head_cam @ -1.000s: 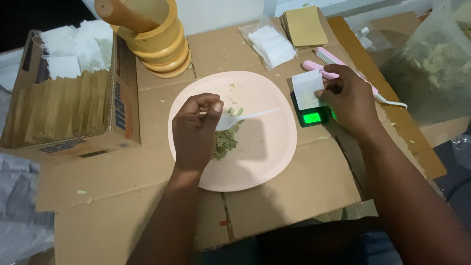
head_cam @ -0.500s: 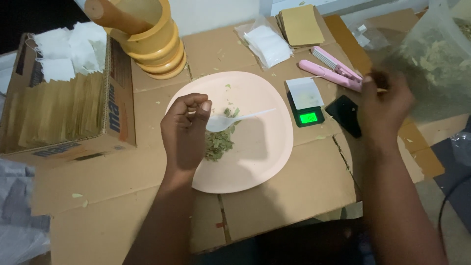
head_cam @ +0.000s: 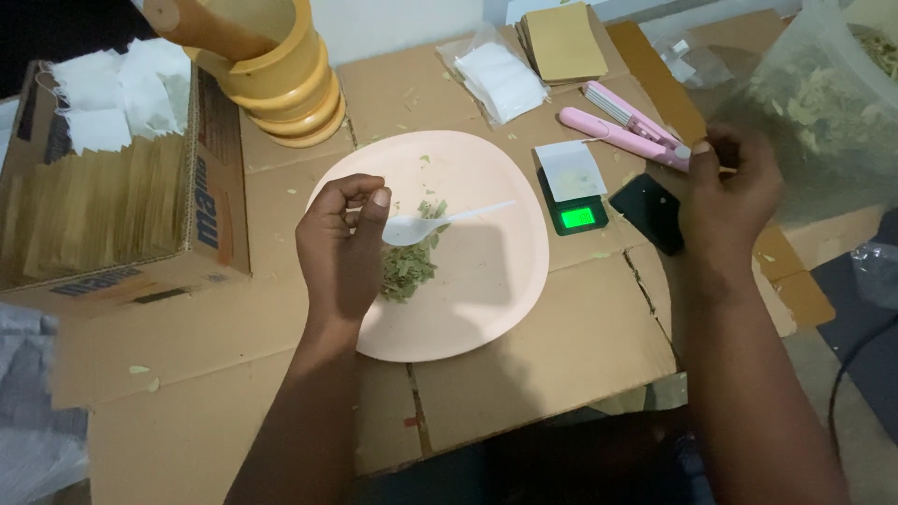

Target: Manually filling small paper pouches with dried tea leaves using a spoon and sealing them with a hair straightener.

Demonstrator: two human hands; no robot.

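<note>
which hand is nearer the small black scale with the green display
Right. The right hand hovers just right of the small black scale with the green display; the left hand holds a white plastic spoon over the pink plate.

left hand [head_cam: 341, 248] — white spoon [head_cam: 440, 224] over plate [head_cam: 486, 309] | right hand [head_cam: 734, 192] — beside pink sealer [head_cam: 622, 136]

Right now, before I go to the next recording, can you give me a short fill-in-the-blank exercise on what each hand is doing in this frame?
1. The left hand holds a white plastic ____ over the round pink plate.
2. On that plate lies a small pile of dried green ____.
3. A white paper sachet rests on the small black ____ with the lit green display.
4. The right hand is beside the long ____ sealing tool.

Missing words: spoon; leaves; scale; pink
</note>
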